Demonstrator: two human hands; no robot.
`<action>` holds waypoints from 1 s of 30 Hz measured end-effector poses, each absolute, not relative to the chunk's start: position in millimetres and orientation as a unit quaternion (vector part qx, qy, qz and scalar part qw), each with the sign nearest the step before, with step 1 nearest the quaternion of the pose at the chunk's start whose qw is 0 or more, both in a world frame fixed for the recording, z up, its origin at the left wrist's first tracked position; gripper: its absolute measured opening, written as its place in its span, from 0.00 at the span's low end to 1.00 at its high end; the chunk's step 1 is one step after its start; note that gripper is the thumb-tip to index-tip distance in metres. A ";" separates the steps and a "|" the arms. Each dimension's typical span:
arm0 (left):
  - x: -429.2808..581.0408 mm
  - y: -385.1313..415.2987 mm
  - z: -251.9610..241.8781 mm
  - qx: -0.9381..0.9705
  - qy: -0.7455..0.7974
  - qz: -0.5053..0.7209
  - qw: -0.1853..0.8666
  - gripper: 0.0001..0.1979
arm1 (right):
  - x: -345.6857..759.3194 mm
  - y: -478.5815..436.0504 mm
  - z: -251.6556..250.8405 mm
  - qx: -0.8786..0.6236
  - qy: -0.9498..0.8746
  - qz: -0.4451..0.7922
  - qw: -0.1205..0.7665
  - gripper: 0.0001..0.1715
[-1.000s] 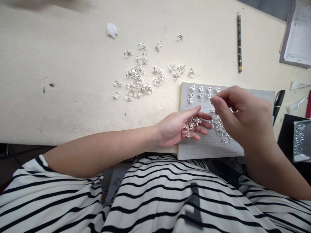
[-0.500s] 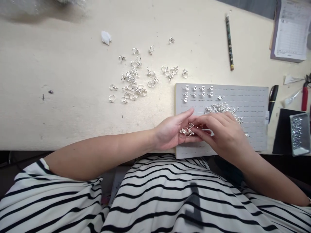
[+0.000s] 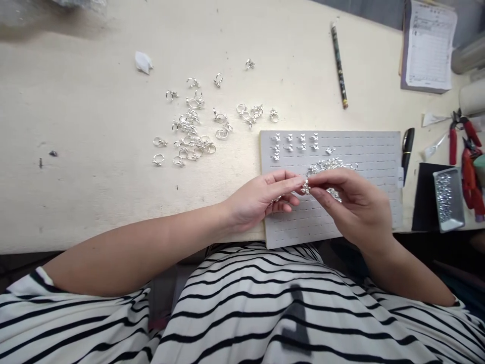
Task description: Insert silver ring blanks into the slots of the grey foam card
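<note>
Between the fingertips of both hands is a silver ring [image 3: 305,187] with a decorated top. My right hand [image 3: 352,207] pinches it from the right with thumb and fingers. My left hand [image 3: 253,199] meets it with thumb and index finger, while its other fingers curl around more silver rings [image 3: 276,200], partly hidden. Beneath both hands lies a grey slotted display pad [image 3: 291,227]. Several rings [image 3: 290,147] stand in slots at its upper left. A heap of silver rings [image 3: 329,165] rests on the pad, partly covered by my right hand.
Loose rings [image 3: 189,121] are scattered on the table left of the pad. A dark patterned pencil [image 3: 339,65] and a notepad [image 3: 430,48] lie behind. To the right are a black pen [image 3: 407,151], red-handled pliers [image 3: 452,144] and a tray of small silver pieces [image 3: 449,199].
My left hand has closed from an open palm over its rings, its thumb now on one ring. My right hand has lifted that ring from the palm. The view has shifted right.
</note>
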State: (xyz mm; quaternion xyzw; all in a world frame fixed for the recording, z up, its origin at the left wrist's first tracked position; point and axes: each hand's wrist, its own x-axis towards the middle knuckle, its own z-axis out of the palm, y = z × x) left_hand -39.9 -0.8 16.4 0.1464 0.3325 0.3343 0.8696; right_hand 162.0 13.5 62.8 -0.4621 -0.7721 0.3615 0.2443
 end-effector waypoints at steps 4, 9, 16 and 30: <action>-39.5 0.4 18.3 0.187 0.351 0.345 0.850 0.14 | 163.6 13.3 60.6 -0.485 -0.762 0.363 0.229 0.09; -39.3 0.8 17.5 0.184 0.339 0.341 0.857 0.14 | 165.2 12.8 57.4 -0.506 -0.728 0.389 0.251 0.09; -40.1 1.1 17.5 0.189 0.365 0.349 0.842 0.11 | 167.9 12.6 53.1 -0.501 -0.723 0.383 0.281 0.13; -40.3 -1.1 16.5 0.272 0.367 0.298 0.838 0.18 | 163.5 4.6 41.2 -0.441 -0.784 0.316 0.301 0.18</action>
